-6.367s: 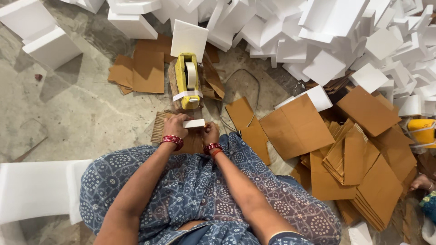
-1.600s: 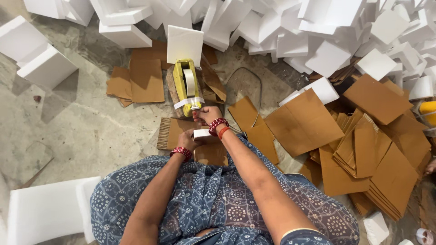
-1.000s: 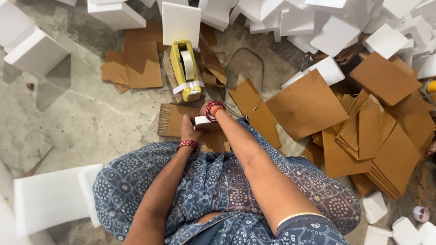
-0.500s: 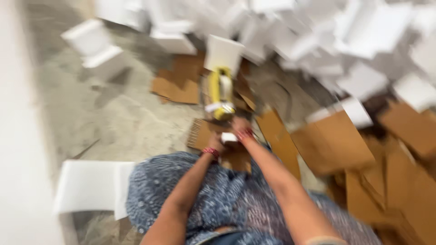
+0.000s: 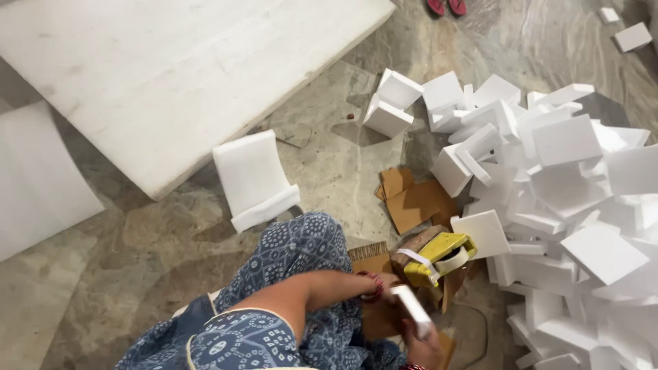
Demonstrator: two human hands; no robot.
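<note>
Both hands on one small white block [image 5: 413, 312], low in view over my lap. Left hand [image 5: 385, 288] comes in along my forearm, red bangles at the wrist, fingers closed on the block's upper end. Right hand [image 5: 425, 346] sits at the bottom edge, mostly cut off, fingers wrapped round the lower end; exact grip hard to tell, blurred. Block is a thin flat rectangular slab, plain white, foam-like, tilted so one long edge faces up, running diagonally between the two hands. Held above a brown cardboard piece [image 5: 370, 259] on the floor. Just beside it, to the right, a yellow tape dispenser [image 5: 439, 257] with a white roll and a loose strip hanging. Beyond that, a big heap of white foam blocks [image 5: 562, 178]. More cardboard scraps [image 5: 411, 202] near the heap. Large white slab [image 5: 171, 75] lies top left on the stone floor [image 5: 89, 274].
</note>
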